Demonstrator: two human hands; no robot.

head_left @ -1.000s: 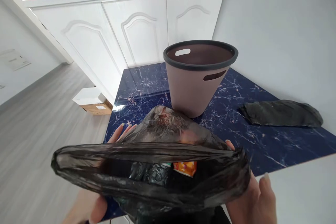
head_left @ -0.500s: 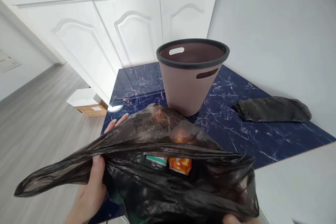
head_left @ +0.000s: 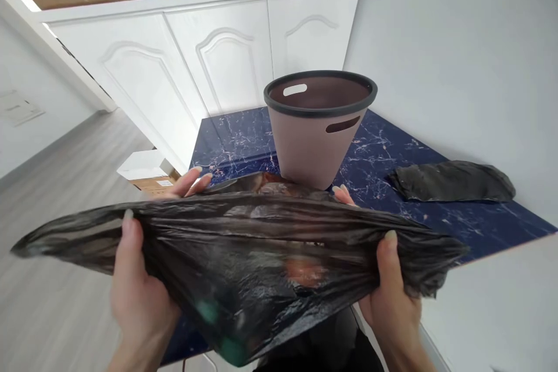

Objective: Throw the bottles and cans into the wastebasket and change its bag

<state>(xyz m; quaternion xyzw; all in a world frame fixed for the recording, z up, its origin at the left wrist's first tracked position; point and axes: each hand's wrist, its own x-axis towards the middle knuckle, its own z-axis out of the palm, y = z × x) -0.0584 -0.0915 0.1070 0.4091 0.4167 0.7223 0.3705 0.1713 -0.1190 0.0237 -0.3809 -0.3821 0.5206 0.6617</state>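
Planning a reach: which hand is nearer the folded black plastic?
The right hand. It grips the right part of the bag, nearer the camera and left of the folded black plastic; the left hand grips the bag's left part, farther left.

The left hand [head_left: 142,293] and right hand [head_left: 391,299] are bare, above black clothing [head_left: 325,344].

L hand [head_left: 142,299] & R hand [head_left: 391,299] grip blk bag [head_left: 257,267], thumbs on near side, edge taut btwn them. Bin [head_left: 314,142] upright on table [head_left: 235,135] just beyond grip; folded plastic [head_left: 455,181] farther out, to R of R hand. Box [head_left: 146,165] past L hand.
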